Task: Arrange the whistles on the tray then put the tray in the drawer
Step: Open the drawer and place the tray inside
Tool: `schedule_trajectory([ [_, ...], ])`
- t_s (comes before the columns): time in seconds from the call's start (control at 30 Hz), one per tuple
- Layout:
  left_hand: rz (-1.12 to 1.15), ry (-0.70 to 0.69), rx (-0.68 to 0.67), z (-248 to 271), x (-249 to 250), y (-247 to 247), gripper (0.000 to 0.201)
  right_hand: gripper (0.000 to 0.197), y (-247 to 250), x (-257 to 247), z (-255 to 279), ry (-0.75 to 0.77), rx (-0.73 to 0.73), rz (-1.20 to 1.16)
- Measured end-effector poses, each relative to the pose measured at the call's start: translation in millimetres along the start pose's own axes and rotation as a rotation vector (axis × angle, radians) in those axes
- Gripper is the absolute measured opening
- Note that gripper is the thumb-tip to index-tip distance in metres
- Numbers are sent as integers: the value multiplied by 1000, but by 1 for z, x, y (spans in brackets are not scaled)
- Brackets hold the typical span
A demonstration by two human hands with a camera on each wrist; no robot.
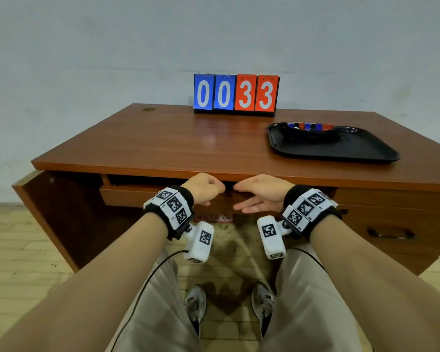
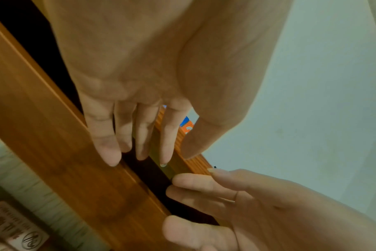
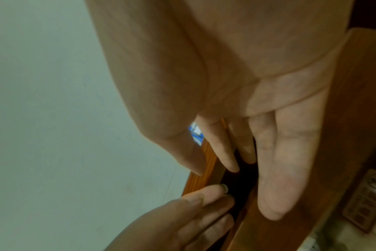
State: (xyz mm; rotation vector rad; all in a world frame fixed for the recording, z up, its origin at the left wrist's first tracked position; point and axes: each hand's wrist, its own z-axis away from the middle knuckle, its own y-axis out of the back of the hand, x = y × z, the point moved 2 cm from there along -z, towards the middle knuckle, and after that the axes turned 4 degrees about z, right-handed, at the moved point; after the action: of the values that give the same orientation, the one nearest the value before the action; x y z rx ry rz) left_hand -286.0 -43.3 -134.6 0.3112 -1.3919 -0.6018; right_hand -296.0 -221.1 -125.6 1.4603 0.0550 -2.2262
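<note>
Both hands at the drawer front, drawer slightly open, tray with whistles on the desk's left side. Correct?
Not quite: the head view shows the tray with the whistles on the desk's right side. The rest holds: left hand and right hand at the drawer front, drawer slightly open.

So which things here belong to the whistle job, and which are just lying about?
Job:
whistles, in a row on the black tray
drawer, slightly open
left hand and right hand at its front

Lying about:
flip scoreboard reading 0033
desk
</note>
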Motion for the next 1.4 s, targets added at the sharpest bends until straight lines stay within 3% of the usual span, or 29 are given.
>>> schedule_trajectory([
  [0.33, 53, 50, -9, -8, -11, -3, 34, 43, -8, 20, -30, -46, 155, 48],
  [0.6, -178, 187, -59, 2, 3, 8, 39, 30, -8, 23, -28, -95, 215, 167],
  [0.8, -228, 332, -186, 17, 17, 17, 35, 28, -5, 5, -15, -196, 71, 518],
  [1.03, -369, 324, -211, 21, 8, 24, 32, 36, -18, -9, -14, -259, -123, 770],
  [1.17, -531, 267, -175, 12, 2, 39, 35, 32, -15, -14, -21, -187, -62, 752],
  [1.23, -637, 262, -169, 8, -2, 44, 46, 35, -13, -16, -23, -142, -26, 809],
  [1.4, -747, 286, -286, 6, -10, 37, 54, 60, -22, -17, -21, -129, -87, 1253],
])
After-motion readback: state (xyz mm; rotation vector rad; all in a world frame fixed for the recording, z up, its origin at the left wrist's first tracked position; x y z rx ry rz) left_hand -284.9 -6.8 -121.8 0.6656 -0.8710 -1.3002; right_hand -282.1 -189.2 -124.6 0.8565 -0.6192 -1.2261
